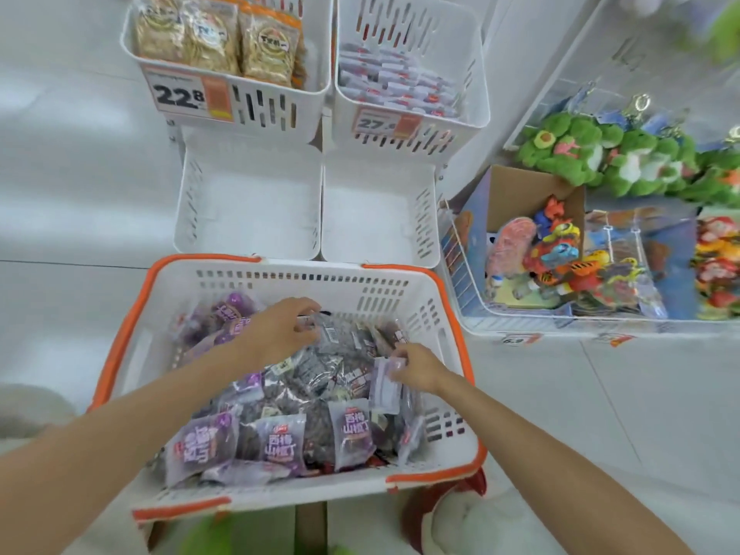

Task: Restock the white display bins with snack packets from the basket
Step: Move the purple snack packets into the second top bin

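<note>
A white basket (pixel 416 292) with an orange rim sits in front of me, filled with purple and dark snack packets (pixel 280 438). My left hand (pixel 282 332) reaches into the pile and pinches the top edge of a dark packet (pixel 340 338). My right hand (pixel 416 368) grips a pale purple packet (pixel 385 388) near the basket's right side. Beyond the basket stand two white display bins with nothing in them, the left bin (pixel 248 206) and the right bin (pixel 378 210).
Higher up, a bin of tan snack bags (pixel 216 38) carries a 22.8 price tag, and beside it is a bin of white packets (pixel 400 82). At the right a wire rack (pixel 460 270) holds colourful toys, with green plush toys (pixel 600 154) above.
</note>
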`<control>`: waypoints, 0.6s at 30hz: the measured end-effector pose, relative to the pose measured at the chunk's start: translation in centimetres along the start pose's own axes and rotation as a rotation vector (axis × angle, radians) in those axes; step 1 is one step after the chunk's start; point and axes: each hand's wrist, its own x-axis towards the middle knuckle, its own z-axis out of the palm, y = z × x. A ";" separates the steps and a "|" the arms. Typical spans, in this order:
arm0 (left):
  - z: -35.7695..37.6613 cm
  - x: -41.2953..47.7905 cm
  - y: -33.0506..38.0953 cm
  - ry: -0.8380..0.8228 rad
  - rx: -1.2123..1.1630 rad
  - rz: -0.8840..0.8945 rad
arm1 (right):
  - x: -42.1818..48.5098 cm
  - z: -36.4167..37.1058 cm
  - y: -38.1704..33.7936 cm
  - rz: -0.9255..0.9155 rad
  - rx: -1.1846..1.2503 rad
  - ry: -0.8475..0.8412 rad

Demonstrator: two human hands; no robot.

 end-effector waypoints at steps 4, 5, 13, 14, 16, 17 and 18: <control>1.9 -0.3 1.4 -0.101 -0.147 -0.042 | -1.3 -1.6 -4.1 -0.063 0.326 0.183; 2.5 -0.4 2.1 -0.142 -0.203 -0.049 | -1.8 -1.9 -5.6 -0.106 0.418 0.185; 2.8 0.3 -0.1 0.032 -0.433 -0.292 | -3.4 0.2 -7.1 -0.230 0.189 -0.137; 2.5 0.2 -0.7 0.015 -0.471 -0.306 | -3.3 1.4 -5.8 -0.215 0.023 -0.163; 1.9 0.0 -1.6 -0.026 -0.520 -0.325 | -3.4 4.1 -3.6 -0.198 -0.261 -0.263; 1.6 -0.1 -1.8 -0.028 -0.532 -0.337 | -3.4 5.1 -3.0 -0.191 -0.327 -0.291; 1.4 -0.3 -2.0 -0.019 -0.541 -0.339 | -3.4 5.4 -2.7 -0.177 -0.323 -0.298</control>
